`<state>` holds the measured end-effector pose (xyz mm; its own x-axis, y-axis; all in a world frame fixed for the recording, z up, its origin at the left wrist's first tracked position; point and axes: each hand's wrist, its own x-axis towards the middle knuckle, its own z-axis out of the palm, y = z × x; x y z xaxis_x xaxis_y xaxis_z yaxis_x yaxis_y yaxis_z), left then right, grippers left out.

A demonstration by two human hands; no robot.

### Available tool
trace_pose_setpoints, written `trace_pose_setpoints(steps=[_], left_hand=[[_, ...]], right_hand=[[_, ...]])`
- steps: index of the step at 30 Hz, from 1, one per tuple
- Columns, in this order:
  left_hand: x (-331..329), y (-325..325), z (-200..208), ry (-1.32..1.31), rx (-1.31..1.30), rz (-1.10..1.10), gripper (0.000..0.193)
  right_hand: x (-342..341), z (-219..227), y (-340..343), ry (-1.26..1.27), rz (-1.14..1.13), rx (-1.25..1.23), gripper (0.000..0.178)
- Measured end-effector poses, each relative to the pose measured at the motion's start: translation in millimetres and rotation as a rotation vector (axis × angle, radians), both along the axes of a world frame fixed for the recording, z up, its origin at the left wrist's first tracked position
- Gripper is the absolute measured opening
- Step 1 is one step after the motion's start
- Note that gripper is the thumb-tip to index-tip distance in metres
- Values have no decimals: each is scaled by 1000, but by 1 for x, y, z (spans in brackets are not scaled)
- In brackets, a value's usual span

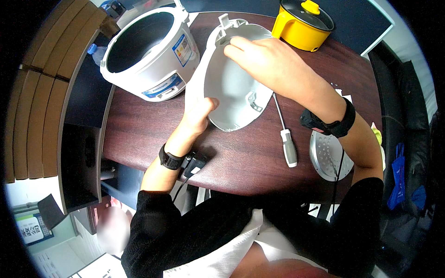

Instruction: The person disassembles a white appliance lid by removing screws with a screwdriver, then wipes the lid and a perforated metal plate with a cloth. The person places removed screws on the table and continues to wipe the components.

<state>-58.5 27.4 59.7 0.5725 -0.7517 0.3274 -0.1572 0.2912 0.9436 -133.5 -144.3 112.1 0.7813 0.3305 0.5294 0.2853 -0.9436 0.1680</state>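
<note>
A rice cooker lid shell [232, 83], white outside and pale grey inside, is tilted up over the table with its hollow side facing me. My left hand [199, 115] grips its left rim, the thumb over the edge. My right hand [262, 58] reaches inside near the top, fingers curled together beside the hinge bracket; whatever lies between them is hidden. To the left stands the white rice cooker body [181, 76], open at the top. A screwdriver [288, 147] with a grey and white handle lies right of the shell, its shaft pointing toward it.
A perforated round metal plate [320, 155] lies at the right, partly behind my right arm. At the back right stands a yellow electric pot [299, 34] with a dark lid. A bottle [96, 53] stands behind the cooker. Cardboard boxes [46, 92] are stacked at the left.
</note>
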Motion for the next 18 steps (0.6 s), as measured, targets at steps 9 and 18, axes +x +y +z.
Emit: trace_pose_setpoints(steps=[9, 18], left_hand=[[4, -2, -4, -79, -44, -50, 85], [5, 0, 0, -75, -23, -44, 85]], right_hand=[[-1, -6, -7, 5, 19, 131, 20], [-8, -2, -13, -52, 95, 124, 15]])
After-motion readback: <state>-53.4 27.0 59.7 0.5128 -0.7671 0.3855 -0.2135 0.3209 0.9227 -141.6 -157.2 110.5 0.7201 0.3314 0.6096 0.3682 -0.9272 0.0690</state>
